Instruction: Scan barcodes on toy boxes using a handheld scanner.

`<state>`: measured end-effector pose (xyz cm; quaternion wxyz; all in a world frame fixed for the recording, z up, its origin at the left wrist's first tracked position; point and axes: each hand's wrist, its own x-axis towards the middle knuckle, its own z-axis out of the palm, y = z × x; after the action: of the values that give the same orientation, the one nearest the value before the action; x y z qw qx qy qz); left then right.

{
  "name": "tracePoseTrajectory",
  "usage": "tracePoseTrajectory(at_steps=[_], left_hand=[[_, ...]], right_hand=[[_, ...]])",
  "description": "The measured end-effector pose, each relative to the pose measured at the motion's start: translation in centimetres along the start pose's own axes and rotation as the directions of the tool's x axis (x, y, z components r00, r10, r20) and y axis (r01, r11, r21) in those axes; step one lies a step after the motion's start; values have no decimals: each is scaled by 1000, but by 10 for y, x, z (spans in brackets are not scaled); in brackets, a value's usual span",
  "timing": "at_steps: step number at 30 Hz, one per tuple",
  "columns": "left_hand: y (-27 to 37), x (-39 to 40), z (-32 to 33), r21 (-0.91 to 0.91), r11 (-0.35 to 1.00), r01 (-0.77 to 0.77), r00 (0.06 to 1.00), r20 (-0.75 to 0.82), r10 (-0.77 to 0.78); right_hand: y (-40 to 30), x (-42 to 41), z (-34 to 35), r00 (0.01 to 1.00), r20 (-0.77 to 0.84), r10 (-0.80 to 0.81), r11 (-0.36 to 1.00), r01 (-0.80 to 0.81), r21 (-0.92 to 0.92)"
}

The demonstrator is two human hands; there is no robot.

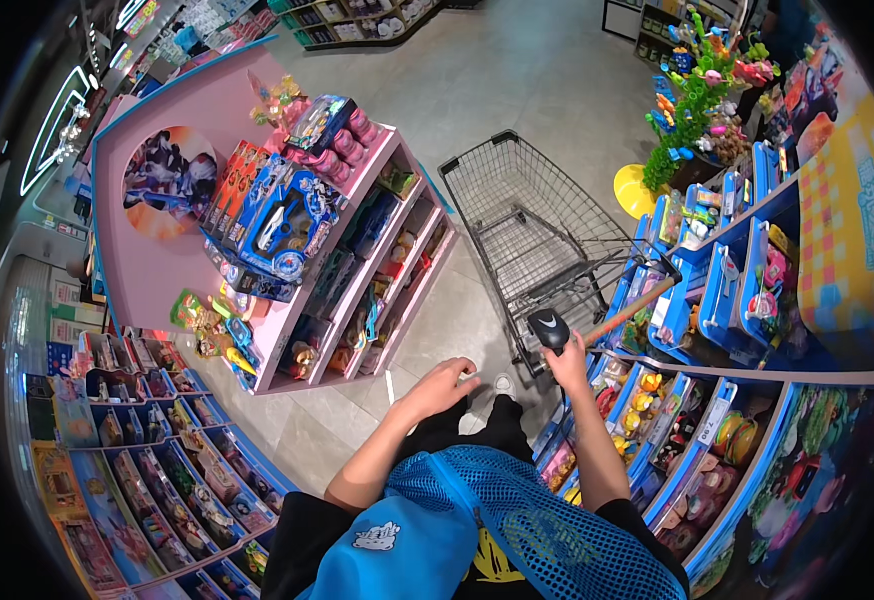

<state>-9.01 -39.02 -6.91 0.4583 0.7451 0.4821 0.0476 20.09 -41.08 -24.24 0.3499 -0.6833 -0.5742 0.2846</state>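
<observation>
My right hand grips a black handheld scanner, with a dark cord hanging below my wrist. That hand is beside the orange handle bar of a wire shopping cart; I cannot tell whether it touches the bar. The cart's basket holds nothing visible. My left hand hovers in front of my body, its fingers loosely bent and apart, with nothing in it. A blue bag with a mesh part hangs across my front.
On the left stands a pink display shelf with boxed toys on top. Blue bins of small toys line the right side. A green stand hung with toys rises beyond, beside a yellow round object. More toy racks fill the lower left.
</observation>
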Motion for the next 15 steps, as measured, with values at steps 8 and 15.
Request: tracePoseTrajectory(at_steps=[8, 15], left_hand=[[-13, 48, 56, 88, 995, -52, 997, 62, 47], [-42, 60, 96, 286, 951, -118, 975, 215, 56]], right_hand=[[-7, -11, 19, 970, 191, 152, 916, -211, 340], [-24, -11, 11, 944, 293, 151, 833, -281, 476]])
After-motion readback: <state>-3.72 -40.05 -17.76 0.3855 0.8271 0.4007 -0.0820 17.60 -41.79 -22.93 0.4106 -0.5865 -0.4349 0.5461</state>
